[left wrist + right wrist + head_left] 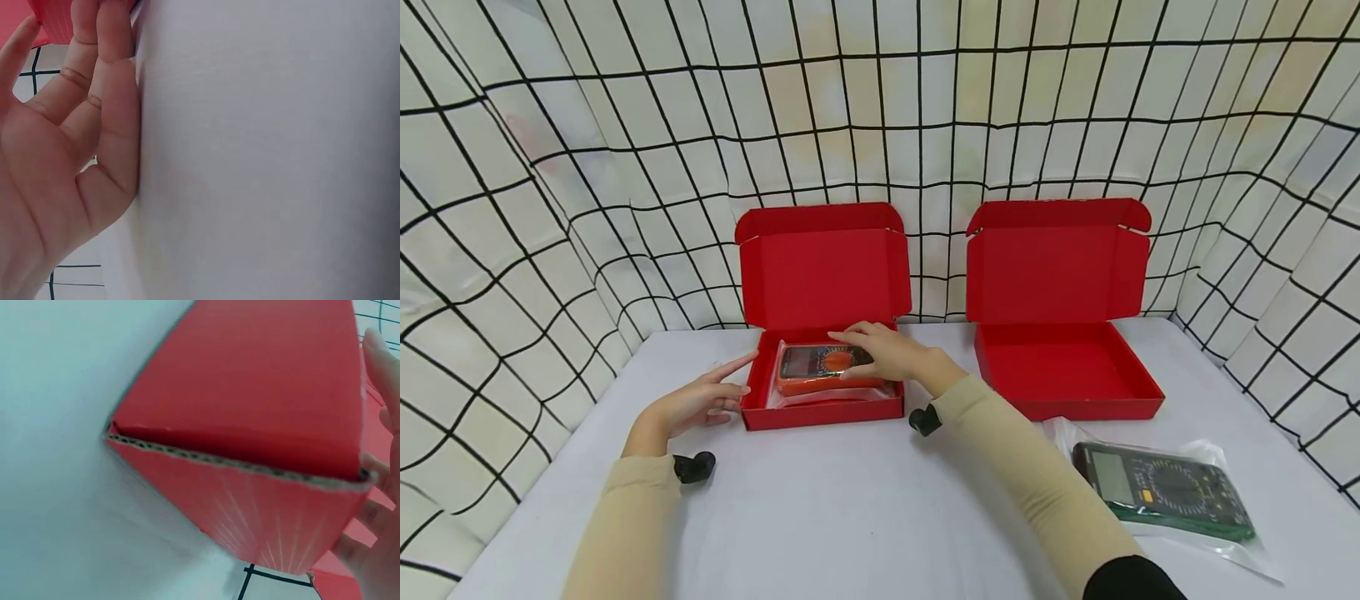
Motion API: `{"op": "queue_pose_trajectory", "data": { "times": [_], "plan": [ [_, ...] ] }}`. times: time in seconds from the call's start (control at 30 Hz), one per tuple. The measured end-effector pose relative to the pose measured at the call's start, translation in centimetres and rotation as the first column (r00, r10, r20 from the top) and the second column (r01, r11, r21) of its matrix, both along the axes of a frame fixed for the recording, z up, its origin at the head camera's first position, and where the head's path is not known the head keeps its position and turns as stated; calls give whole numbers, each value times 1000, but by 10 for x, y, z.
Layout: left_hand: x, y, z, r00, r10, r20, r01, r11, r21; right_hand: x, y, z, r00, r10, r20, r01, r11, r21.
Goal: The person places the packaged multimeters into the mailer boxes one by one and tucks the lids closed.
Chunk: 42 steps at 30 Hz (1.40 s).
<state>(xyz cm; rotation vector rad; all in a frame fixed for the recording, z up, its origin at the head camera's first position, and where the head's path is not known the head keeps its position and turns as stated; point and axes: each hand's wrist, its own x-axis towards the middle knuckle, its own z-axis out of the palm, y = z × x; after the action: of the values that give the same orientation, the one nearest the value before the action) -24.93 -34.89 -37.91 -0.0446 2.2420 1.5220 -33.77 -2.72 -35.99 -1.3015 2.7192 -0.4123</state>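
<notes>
Right hand (883, 350), fingers flat, presses the bagged orange meter (823, 367) lying inside the left red box (820, 410); left hand (700, 402), fingers relaxed, touches that box's outer wall.

An orange multimeter (822, 367) in a clear plastic bag lay flat inside the left red box (820, 412), display toward the box's left wall. The box stood near the tabletop's far edge, left of middle, its lid upright and open. The bag's edges bunched against the front wall.
</notes>
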Motion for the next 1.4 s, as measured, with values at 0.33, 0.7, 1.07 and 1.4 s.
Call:
{"op": "queue_pose_trajectory", "data": {
  "times": [0.33,0.7,1.07,1.4],
  "plan": [
    [2,-9,6,995,-79,-55,71,989,-129,5,12,3,992,-120,-32,112,975,-192],
    [-4,5,31,923,113,-367,-167,979,-118,-1,33,-1,932,-360,-37,294,814,-501],
    [-25,22,38,811,352,-467,-373,926,50,-21,46,-1,889,-444,111,353,511,-784],
    [-37,38,45,836,462,-297,-382,878,290,-23,40,8,867,-280,412,497,526,-690]
  ]
}}
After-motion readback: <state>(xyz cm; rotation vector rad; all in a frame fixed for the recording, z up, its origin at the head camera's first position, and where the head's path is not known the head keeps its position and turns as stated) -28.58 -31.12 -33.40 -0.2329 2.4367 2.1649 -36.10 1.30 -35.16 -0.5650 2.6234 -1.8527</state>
